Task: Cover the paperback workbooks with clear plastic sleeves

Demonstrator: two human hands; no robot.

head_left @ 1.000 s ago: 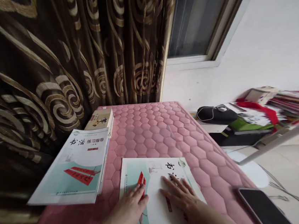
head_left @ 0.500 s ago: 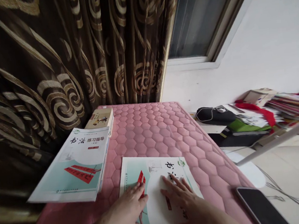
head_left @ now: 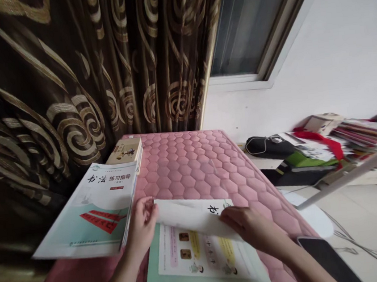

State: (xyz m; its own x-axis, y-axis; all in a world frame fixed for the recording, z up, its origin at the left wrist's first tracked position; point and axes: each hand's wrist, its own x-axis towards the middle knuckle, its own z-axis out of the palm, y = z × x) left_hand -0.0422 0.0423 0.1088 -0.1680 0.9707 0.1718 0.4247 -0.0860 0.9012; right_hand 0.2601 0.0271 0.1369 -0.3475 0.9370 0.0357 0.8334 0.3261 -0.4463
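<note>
A thin calligraphy workbook (head_left: 203,256) lies sideways in front of me, its cover (head_left: 182,211) lifted and curling away from me. Beneath shows a printed page with small cartoon figures and yellow and pink panels, edged in pale green. My left hand (head_left: 142,220), a bracelet on its wrist, pinches the cover at its far left corner. On the other side my right hand (head_left: 249,226) is closed on the cover's edge, its fingertips partly hidden. Left of my hands rests a stack of like workbooks (head_left: 91,209), red banners on the top one's cover.
The pink quilted table surface (head_left: 191,167) carries a beige book (head_left: 125,151) behind the stack and a phone (head_left: 325,259) at the right edge. A patterned curtain (head_left: 67,82) hangs along the left. Bags and papers (head_left: 311,150) are piled beyond the right side.
My hands lay flat on the shut workbook before. Now both grip its cover, which has come up and exposed an inside page. My left hand has moved to the far left corner.
</note>
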